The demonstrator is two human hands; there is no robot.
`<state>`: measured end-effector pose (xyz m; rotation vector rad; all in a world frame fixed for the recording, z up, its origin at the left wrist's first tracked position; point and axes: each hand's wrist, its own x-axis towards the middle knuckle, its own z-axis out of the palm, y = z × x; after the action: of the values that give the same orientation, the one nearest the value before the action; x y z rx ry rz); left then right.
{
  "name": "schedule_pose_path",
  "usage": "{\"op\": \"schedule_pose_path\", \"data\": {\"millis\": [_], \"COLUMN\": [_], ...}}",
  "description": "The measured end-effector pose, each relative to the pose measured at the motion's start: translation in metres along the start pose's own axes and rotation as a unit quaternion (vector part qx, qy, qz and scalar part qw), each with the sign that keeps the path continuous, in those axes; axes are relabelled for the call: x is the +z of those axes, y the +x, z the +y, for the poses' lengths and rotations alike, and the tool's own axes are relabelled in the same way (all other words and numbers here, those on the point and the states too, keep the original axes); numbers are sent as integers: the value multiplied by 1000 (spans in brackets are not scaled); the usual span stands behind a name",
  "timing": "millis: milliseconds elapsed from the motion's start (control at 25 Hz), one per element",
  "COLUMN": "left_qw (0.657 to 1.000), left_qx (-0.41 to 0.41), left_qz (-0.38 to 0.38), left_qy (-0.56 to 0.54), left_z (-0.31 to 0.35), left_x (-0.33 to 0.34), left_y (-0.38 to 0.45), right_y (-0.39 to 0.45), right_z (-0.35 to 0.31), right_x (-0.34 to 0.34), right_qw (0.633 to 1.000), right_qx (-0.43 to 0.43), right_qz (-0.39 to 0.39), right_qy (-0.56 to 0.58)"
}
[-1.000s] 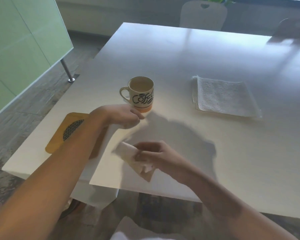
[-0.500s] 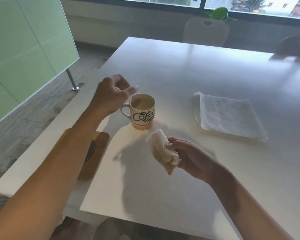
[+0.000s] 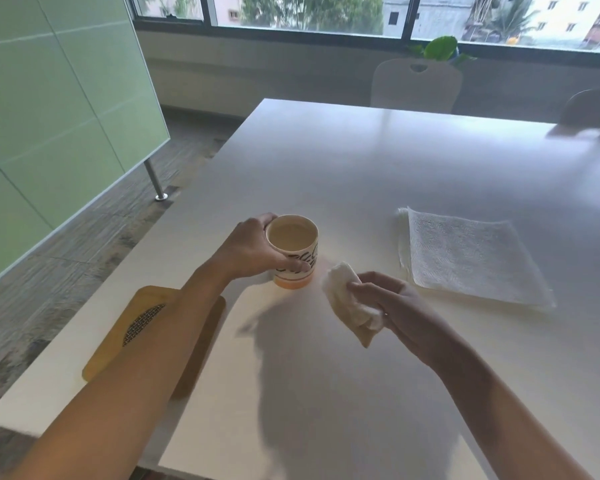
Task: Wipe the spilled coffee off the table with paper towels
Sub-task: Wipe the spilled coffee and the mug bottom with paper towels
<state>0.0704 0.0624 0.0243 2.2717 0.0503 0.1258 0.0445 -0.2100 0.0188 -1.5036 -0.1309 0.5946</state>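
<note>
Gripping the glossy ceramic mug (image 3: 293, 252), left hand (image 3: 253, 249); right hand (image 3: 392, 303) pinching a crumpled, seemingly damp paper towel (image 3: 349, 303).

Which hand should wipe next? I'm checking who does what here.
Probably the right hand: it already holds the crumpled paper towel just above the table beside the mug. The left hand is busy gripping that mug.
</note>
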Motion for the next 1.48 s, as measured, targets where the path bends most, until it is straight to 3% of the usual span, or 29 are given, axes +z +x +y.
{"op": "schedule_pose_path", "data": {"millis": [240,400,760,1200,1480], "left_qw": [999,999,995,985,983], "left_qx": [10,14,30,66,56], "left_qz": [21,42,98,160,172], "left_qy": [-25,-16,-16,-14,0], "left_z": [-2,-2,8,79,93], "left_x": [5,6,11,-10,4], "left_y": [-1,-1,-6,-22,-35], "right_y": [8,9,7,15,11], "right_z": [-4,-2,1,1,-4], "right_x": [1,-1,-6,11,25], "right_qw": [995,994,996,997,989], "right_qx": [-25,-22,-36,-12,-83], "right_qz": [76,82,85,66,101], "right_qy": [-55,-74,-21,48,75]}}
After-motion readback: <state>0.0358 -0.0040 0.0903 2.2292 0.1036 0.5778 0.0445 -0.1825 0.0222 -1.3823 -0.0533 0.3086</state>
